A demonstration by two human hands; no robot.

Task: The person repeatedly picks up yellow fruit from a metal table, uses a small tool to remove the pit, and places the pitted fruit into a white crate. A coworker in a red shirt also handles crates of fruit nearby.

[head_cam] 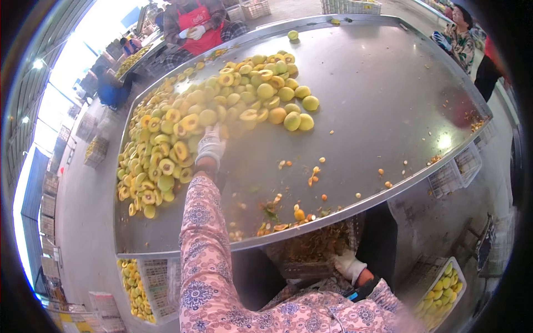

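My left hand [211, 145], in a white glove, reaches over the metal table [358, 100] to the edge of a large pile of halved yellow-green stone fruit [166, 137]. Its fingertips touch the fruit; a blurred haze there hides whether they grip a piece. Many halves show orange flesh and a hollow or a brown pit. Low at the table's front edge, my right hand [352, 266], also gloved, hangs over a crate of brown scraps [320, 245]. Its fingers are blurred, and what they hold cannot be made out.
Fruit scraps and pits [287, 220] lie along the table's raised front rim. Crates of fruit stand on the floor at lower left [135, 291] and lower right [443, 291]. A person in a red apron [200, 25] is across the table; another person [458, 41] stands at far right.
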